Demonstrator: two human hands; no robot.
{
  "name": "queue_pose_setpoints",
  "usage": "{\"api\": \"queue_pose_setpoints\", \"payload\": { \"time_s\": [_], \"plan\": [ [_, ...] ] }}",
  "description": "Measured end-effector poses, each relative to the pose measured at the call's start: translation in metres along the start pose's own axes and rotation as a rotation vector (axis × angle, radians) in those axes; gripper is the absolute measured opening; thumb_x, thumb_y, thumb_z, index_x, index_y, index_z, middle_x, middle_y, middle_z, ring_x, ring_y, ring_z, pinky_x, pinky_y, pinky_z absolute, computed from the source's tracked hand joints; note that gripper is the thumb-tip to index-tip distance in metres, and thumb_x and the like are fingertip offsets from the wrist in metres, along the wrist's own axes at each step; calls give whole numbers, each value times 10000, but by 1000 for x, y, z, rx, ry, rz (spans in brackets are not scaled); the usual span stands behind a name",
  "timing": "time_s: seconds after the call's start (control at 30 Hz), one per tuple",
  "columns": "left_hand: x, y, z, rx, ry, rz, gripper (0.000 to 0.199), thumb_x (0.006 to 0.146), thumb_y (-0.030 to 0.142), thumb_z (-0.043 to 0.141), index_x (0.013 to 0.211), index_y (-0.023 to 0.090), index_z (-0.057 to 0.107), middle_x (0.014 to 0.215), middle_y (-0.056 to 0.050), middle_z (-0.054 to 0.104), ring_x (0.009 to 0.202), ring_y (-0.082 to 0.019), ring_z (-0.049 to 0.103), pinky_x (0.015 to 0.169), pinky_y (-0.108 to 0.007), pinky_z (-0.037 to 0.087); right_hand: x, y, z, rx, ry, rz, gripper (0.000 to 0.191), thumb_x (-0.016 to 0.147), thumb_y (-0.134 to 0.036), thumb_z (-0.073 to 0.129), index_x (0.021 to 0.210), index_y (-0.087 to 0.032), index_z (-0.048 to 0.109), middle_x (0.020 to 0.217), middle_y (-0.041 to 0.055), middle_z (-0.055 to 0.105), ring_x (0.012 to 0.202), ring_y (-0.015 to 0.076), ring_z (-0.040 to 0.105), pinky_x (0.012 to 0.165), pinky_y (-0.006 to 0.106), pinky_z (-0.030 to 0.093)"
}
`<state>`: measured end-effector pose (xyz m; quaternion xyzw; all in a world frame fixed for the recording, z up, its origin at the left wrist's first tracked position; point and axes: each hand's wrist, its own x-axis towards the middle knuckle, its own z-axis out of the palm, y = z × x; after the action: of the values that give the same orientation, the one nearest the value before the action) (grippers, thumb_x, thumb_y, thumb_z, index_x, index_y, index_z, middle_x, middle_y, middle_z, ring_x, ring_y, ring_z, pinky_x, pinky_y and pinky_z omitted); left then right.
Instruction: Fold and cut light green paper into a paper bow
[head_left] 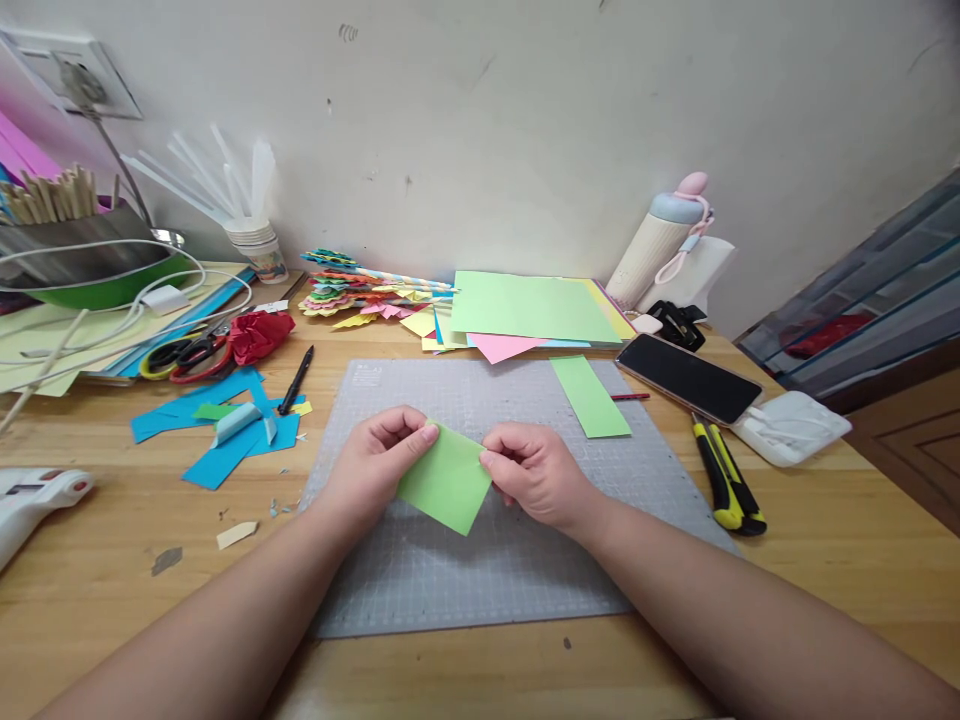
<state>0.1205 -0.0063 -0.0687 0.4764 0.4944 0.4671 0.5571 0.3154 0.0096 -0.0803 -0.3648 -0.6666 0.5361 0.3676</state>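
A green square of paper (448, 482) is held between both hands, over the grey cutting mat (525, 590). My left hand (386, 455) pinches its upper left edge with the thumb on top. At its right corner, my right hand (532, 470) grips the paper between thumb and curled fingers. A separate green strip (591, 397) lies flat on the mat's upper right part. Behind the mat, a larger green sheet (532, 305) rests on other coloured papers.
Blue paper scraps (221, 455), a black pen (297, 380) and scissors (202, 355) lie left. A white tool (37, 505) sits at the left edge. On the right are a yellow-black cutter (726, 478), a phone (688, 378), a white case (791, 428) and a bottle (656, 245).
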Motion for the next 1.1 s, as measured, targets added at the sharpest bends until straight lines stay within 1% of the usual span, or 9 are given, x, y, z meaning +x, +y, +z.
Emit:
{"api": "queue_pose_setpoints", "payload": {
  "time_s": [0.13, 0.33, 0.43, 0.57, 0.63, 0.7, 0.83, 0.97, 1.1],
  "plan": [
    [0, -2, -1, -24, -43, -10, 276, 752, 410, 705, 692, 185, 558, 592, 53, 492, 506, -83, 435, 472, -202, 323, 2, 1, -1, 71, -2, 39, 238, 818, -272, 550, 600, -198, 491, 514, -66, 442, 429, 77, 417, 425, 218, 334],
    [7, -10, -7, -83, 65, 93, 246, 780, 377, 685, 684, 187, 563, 628, 56, 467, 604, -77, 403, 574, -184, 334, 7, 5, 1, 200, 80, 72, 203, 870, -404, 537, 797, -216, 559, 659, -42, 505, 546, 112, 485, 477, 238, 418],
    [9, -11, -9, -117, 66, 87, 220, 793, 381, 663, 729, 205, 548, 662, 62, 468, 620, -77, 396, 595, -182, 331, 9, 5, 1, 234, 119, 60, 201, 833, -408, 606, 799, -211, 588, 718, -24, 531, 620, 126, 492, 540, 254, 441],
    [4, -3, -7, -103, -170, -24, 212, 696, 306, 721, 725, 194, 543, 711, 39, 523, 661, -98, 448, 630, -214, 364, 10, 6, -1, 300, 183, 54, 212, 811, -414, 645, 766, -213, 596, 715, -35, 536, 657, 118, 482, 622, 257, 413],
    [-1, 3, -4, -76, -342, -104, 229, 628, 282, 742, 739, 184, 567, 723, 10, 549, 696, -136, 493, 656, -256, 398, 10, 6, -3, 339, 145, 89, 214, 784, -410, 675, 760, -210, 604, 708, -40, 545, 646, 111, 479, 618, 254, 398],
    [-5, 7, -2, -52, -444, -157, 244, 674, 380, 683, 770, 183, 574, 718, -4, 543, 700, -161, 502, 658, -288, 410, 9, 6, -3, 372, 54, 148, 227, 748, -401, 710, 737, -198, 608, 684, -42, 551, 617, 103, 480, 591, 248, 385],
    [-5, 8, -2, 37, -453, -172, 373, 847, 515, 468, 674, 187, 508, 622, 23, 452, 598, -127, 387, 581, -261, 325, 8, 4, -1, 402, -113, 267, 250, 699, -372, 755, 696, -175, 600, 622, -49, 546, 550, 81, 462, 530, 222, 351],
    [-4, 7, -4, 167, -492, -182, 378, 827, 438, 563, 579, 181, 440, 548, 58, 345, 544, -104, 268, 528, -257, 204, 6, 0, 2, 422, -206, 364, 266, 684, -370, 765, 677, -166, 594, 566, -51, 540, 495, 72, 452, 469, 204, 329],
    [-6, 6, -3, 231, -489, -153, 398, 832, 465, 548, 580, 189, 412, 553, 71, 270, 533, -101, 209, 515, -262, 172, 5, -1, 3, 451, -191, 411, 269, 685, -367, 771, 725, -160, 603, 593, -35, 571, 494, 73, 491, 456, 195, 366]
  ]
}}
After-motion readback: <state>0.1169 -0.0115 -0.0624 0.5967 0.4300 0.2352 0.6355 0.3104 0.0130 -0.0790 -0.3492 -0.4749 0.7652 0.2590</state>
